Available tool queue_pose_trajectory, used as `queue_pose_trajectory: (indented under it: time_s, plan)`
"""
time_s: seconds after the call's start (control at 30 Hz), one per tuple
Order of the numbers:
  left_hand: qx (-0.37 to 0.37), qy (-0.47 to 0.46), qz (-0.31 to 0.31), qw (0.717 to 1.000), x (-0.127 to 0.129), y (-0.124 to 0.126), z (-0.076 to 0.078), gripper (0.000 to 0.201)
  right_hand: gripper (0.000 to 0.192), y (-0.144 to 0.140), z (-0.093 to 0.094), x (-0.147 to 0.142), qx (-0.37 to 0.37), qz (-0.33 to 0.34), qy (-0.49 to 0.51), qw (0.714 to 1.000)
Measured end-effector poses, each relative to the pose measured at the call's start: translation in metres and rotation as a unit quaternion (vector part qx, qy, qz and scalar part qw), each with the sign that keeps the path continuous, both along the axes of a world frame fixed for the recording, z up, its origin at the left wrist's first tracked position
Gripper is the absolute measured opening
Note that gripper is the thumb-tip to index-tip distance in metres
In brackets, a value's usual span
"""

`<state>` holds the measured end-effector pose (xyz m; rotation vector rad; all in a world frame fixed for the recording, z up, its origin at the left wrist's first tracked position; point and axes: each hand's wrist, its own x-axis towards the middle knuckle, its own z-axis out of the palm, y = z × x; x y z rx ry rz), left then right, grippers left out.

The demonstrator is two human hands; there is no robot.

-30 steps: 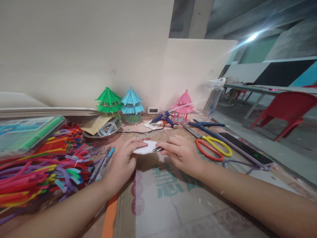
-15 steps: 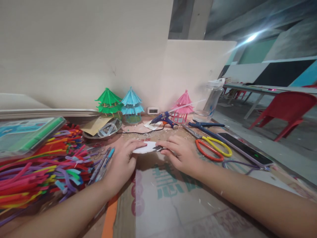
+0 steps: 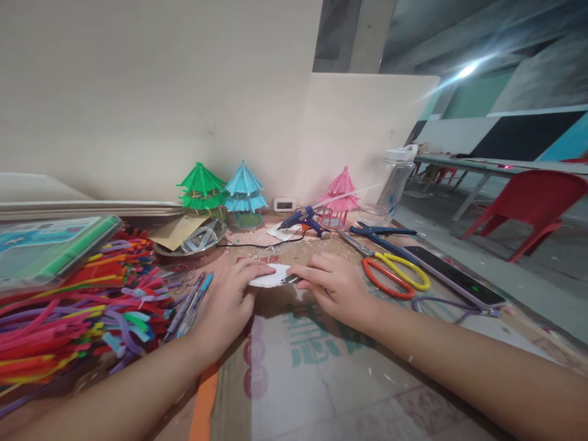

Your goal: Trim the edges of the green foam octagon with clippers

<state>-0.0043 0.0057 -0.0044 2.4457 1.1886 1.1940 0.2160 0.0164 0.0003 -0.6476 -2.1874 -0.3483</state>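
Large teal printed characters [image 3: 316, 334] run across the flattened cardboard sheet [image 3: 321, 392] that covers the worktable, alongside a dark red round mark [image 3: 258, 361] near its left edge; both are seen at a steep angle and cannot be read. A small white digital clock [image 3: 284, 204] stands against the back wall, its dark display too small to make out. The clear-lidded box [image 3: 50, 245] at far left carries a blue printed label whose wording is blurred. No other lettering, brand or number is legible.
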Motion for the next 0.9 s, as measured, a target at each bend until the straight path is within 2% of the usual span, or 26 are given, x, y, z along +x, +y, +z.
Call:
queue_pose_trajectory:
  time_s: [0.4,0.9]
  plan:
    - [-0.001,-0.006,0.003,1.0,-0.0004,0.0023,-0.0015,0.035,0.033,-0.0005,0.0006,-0.001,-0.026,-0.012,0.025,0.999]
    - [0.001,0.017,0.011,1.0,0.001,-0.0002,-0.0005,0.039,0.03,-0.0017,-0.0001,-0.0016,-0.005,0.01,-0.016,1.0]
